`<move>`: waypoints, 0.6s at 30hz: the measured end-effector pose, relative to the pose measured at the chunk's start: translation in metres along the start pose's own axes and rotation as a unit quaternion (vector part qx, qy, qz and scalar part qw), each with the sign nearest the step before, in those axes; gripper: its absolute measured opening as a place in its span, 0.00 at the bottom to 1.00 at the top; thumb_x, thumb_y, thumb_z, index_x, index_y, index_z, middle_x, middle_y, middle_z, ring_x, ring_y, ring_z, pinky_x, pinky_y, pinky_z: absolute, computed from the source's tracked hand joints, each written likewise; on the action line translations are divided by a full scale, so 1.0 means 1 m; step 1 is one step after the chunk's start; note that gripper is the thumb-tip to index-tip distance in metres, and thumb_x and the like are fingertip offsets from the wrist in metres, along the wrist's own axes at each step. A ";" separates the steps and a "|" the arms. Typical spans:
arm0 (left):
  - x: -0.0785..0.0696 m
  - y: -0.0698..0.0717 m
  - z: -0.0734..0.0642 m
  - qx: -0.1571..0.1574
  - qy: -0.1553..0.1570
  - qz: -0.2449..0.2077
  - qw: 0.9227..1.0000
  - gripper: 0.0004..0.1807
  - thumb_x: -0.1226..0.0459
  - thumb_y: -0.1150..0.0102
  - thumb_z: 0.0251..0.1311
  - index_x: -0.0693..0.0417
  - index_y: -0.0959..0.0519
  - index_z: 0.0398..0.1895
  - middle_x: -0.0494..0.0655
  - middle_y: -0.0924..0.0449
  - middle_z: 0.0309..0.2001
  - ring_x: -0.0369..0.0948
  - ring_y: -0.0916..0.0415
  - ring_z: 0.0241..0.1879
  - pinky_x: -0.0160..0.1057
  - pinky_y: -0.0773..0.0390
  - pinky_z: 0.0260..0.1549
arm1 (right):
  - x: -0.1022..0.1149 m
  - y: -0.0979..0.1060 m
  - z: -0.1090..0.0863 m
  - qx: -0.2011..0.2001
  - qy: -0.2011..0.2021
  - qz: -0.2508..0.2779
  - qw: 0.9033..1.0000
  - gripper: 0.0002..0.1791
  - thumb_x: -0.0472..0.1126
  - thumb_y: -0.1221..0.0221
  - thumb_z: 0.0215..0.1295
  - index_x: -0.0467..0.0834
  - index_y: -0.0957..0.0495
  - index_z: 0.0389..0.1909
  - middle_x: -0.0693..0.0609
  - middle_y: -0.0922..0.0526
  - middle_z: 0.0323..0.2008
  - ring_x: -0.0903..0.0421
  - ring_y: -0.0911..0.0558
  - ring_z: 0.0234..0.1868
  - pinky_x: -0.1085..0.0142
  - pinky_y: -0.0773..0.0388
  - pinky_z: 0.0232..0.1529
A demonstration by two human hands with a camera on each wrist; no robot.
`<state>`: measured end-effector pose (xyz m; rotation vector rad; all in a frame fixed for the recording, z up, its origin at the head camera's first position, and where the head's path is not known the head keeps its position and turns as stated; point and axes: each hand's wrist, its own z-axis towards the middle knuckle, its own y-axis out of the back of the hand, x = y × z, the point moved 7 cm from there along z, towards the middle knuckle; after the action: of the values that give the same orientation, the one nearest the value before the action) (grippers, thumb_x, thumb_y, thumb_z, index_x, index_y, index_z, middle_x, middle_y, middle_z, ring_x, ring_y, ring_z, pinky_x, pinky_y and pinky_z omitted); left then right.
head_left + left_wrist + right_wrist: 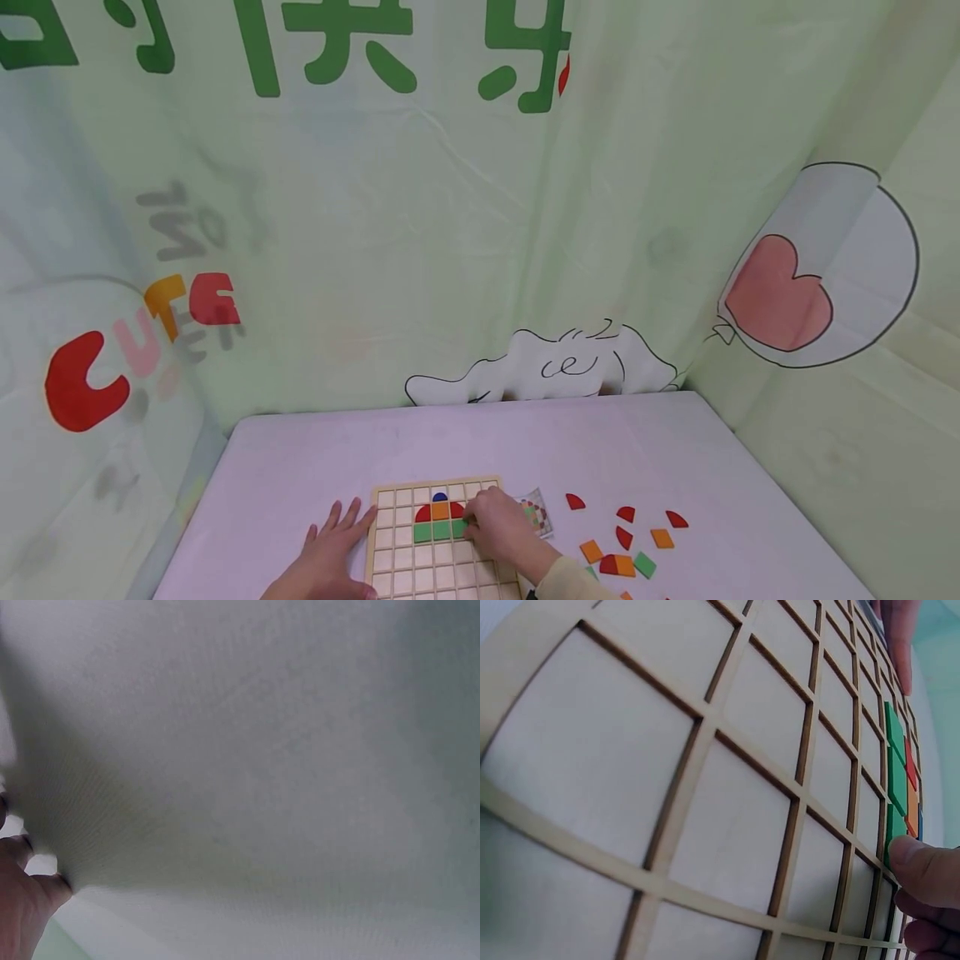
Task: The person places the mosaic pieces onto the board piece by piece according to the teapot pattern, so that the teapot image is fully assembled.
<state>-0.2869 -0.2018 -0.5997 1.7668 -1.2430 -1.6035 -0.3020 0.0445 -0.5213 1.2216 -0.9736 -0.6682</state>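
A wooden grid board point(402, 558) lies on the table. Set in its upper cells are a blue half-round tile point(439, 497), an orange square tile point(440, 511), red quarter-round tiles point(423, 513) on both sides of the orange one, and a row of green square tiles point(432, 531). My right hand point(498, 525) bends over the right end of that row. Its thumb and curled fingers pinch the end green tile point(893, 825); the fingertips are partly hidden. Along the board's left edge, my left hand point(333, 554) rests with fingers spread. Its fingertips point(56, 887) show at the lower left in the left wrist view.
Right of the board lies a small picture card point(537, 512), partly behind the right hand. Loose red quarter-rounds point(625, 537), orange squares point(662, 538) and green squares point(645, 565) are scattered farther right. A printed curtain point(360, 250) stands behind the table.
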 end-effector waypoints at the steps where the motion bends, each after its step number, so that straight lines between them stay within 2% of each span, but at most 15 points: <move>1: 0.000 0.000 0.000 0.000 0.001 -0.001 1.000 0.72 0.38 0.15 0.21 0.52 0.36 0.77 0.64 0.46 0.80 0.70 0.60 0.79 0.82 0.58 0.67 | 0.000 0.000 0.000 0.000 -0.001 -0.002 1.000 0.04 0.42 0.26 0.56 0.47 0.09 0.32 0.59 0.14 0.28 0.62 0.25 0.32 0.68 0.24 0.34; 7: 0.002 -0.001 0.002 0.003 0.011 0.000 1.000 0.72 0.38 0.15 0.20 0.51 0.36 0.77 0.63 0.46 0.80 0.69 0.61 0.80 0.81 0.59 0.67 | -0.003 -0.002 0.000 -0.004 -0.007 0.007 1.000 0.04 0.42 0.26 0.56 0.47 0.09 0.32 0.59 0.14 0.28 0.63 0.25 0.31 0.69 0.24 0.33; 13: -0.002 0.001 -0.001 0.003 0.007 0.000 1.000 0.71 0.40 0.15 0.22 0.52 0.36 0.77 0.63 0.46 0.80 0.69 0.60 0.79 0.81 0.58 0.67 | -0.006 0.005 -0.005 -0.026 -0.007 0.053 0.998 0.04 0.38 0.27 0.57 0.45 0.09 0.33 0.57 0.12 0.30 0.61 0.21 0.33 0.67 0.21 0.37; 18: -0.005 0.002 -0.001 0.003 0.009 0.002 1.000 0.70 0.41 0.14 0.22 0.52 0.36 0.77 0.63 0.46 0.80 0.69 0.60 0.79 0.81 0.59 0.67 | -0.022 0.015 -0.012 0.000 -0.064 0.102 0.993 0.06 0.39 0.29 0.61 0.43 0.10 0.38 0.57 0.13 0.33 0.60 0.21 0.37 0.64 0.19 0.40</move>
<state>-0.2860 -0.1994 -0.5952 1.7769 -1.2433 -1.5811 -0.3027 0.0720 -0.5128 1.0717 -1.1874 -0.5909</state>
